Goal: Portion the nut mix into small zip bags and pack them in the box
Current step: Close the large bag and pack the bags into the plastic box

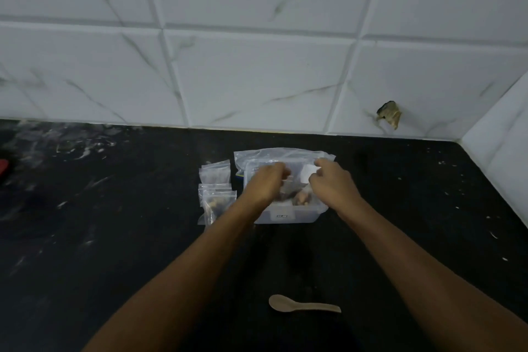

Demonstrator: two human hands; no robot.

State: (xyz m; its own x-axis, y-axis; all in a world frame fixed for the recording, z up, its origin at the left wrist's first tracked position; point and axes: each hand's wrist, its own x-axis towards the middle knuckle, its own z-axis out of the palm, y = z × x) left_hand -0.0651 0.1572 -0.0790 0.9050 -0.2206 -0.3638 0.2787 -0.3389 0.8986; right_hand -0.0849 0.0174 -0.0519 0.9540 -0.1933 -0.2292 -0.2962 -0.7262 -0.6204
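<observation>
Nuts, brown and pale, show through a small clear zip bag [297,194] that we hold over the translucent rectangular plastic box [285,216] on the black speckled stone counter [400,208]. Our left hand [267,181] has its fingers curled round the bag's top edge on one side, and our right hand [331,180] pinches the same edge on the other side, so both hands are clamped on it, close together but not touching. The bag's lower part hangs inside the box; we cannot tell whether its zip is closed, since the picture is blurred there. A white label or paper patch [310,173] shows just beside the right thumb.

Behind the box, touching its far side, lies a large clear plastic bag [257,156], crumpled and mostly flat; what it contains we cannot make out. Just to the left of the box lie several small filled zip bags [217,194], overlapping in a loose row that runs from near the wall toward us, dark nut mix visible in them.

Well apart from the box, nearer to us, a pale beige spoon [304,304] lies flat on the counter with its bowl to the left. At the far left edge a red object [3,166] is partly in view. White marble-veined wall tiles [257,66] rise behind the counter, and one has a chipped hole [390,114] low on the right.
</observation>
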